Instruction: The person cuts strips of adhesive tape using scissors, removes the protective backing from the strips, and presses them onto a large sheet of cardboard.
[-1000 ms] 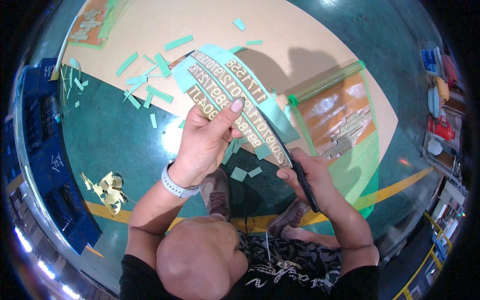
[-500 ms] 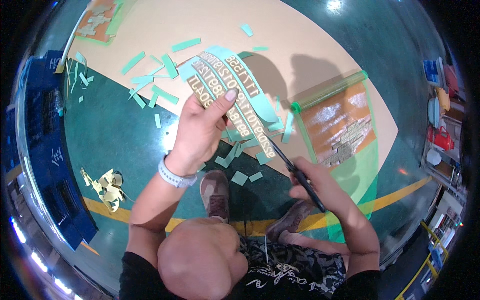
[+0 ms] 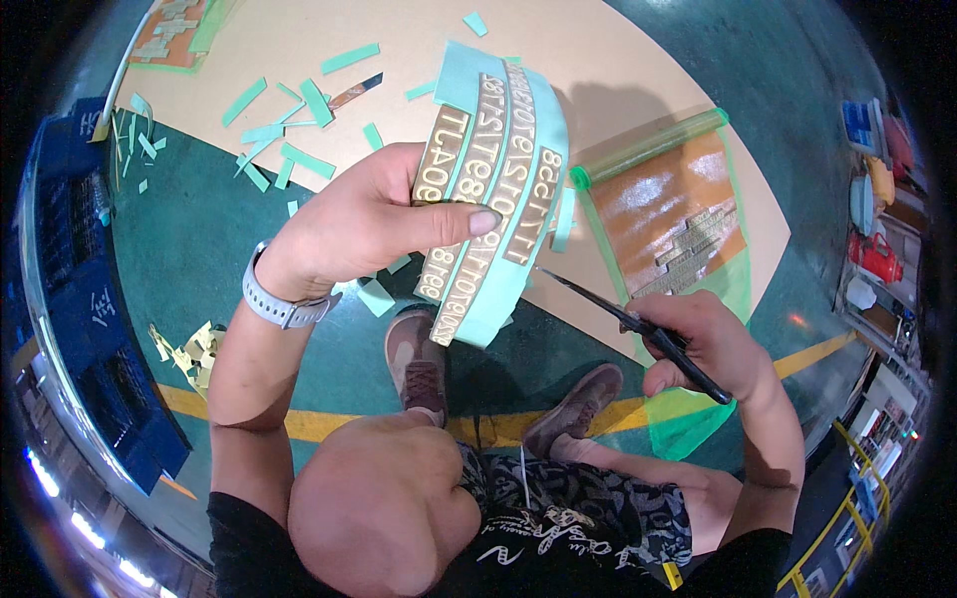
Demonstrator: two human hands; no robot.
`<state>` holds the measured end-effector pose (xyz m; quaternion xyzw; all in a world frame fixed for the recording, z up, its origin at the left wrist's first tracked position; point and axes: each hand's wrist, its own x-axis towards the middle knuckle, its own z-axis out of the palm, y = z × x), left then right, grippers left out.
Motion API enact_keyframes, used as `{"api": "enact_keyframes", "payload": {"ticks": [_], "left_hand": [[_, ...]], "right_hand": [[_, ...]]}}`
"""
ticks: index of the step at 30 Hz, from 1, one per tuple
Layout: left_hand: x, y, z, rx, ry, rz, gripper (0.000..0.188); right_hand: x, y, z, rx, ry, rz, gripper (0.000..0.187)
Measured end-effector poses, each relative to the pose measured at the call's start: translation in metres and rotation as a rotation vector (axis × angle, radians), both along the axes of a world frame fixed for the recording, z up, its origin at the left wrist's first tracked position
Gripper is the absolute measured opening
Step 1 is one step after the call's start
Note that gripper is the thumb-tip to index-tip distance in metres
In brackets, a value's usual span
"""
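Observation:
My left hand (image 3: 364,224) grips a curved turquoise sheet (image 3: 485,304), thumb across its front and fingers behind it. Rows of raised, mirror-reversed characters on tan strips (image 3: 533,204) run along this sheet. My right hand (image 3: 720,344) is wrapped round the black handles of a pair of scissors (image 3: 688,364). Their narrow blades look closed and point up and left, with the tip just off the sheet's lower right edge.
Turquoise offcuts (image 3: 349,59) lie scattered over the tan board (image 3: 618,65). At right an orange panel (image 3: 658,214) with grey strips sits beside a rolled green film (image 3: 648,149). Cream scraps (image 3: 189,354) are on the green floor; a blue container (image 3: 110,329) stands left.
The sheet has turned more upright and come nearer in my left hand. My right hand has drawn the scissors right and down, away from the sheet's edge.

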<state>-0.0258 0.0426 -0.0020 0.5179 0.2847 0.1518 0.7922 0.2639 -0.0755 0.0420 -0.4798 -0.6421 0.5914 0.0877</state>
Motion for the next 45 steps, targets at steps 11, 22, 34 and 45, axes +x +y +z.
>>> {"api": "enact_keyframes", "payload": {"ticks": [11, 22, 34, 45], "left_hand": [[0.000, -0.003, 0.010, -0.053, -0.008, -0.105, 0.027], [-0.002, -0.010, 0.013, -0.092, -0.038, -0.104, 0.027], [-0.006, -0.014, 0.021, -0.060, -0.014, -0.116, 0.027], [-0.006, -0.026, 0.025, -0.087, -0.026, -0.039, 0.027]], "right_hand": [[-0.011, 0.005, 0.020, -0.030, -0.078, 0.058, 0.048], [-0.020, 0.006, 0.027, -0.009, -0.124, 0.083, 0.048], [-0.021, 0.003, 0.037, 0.230, -0.277, 0.186, 0.048], [-0.022, -0.004, 0.039, 0.260, -0.257, 0.162, 0.049]]}}
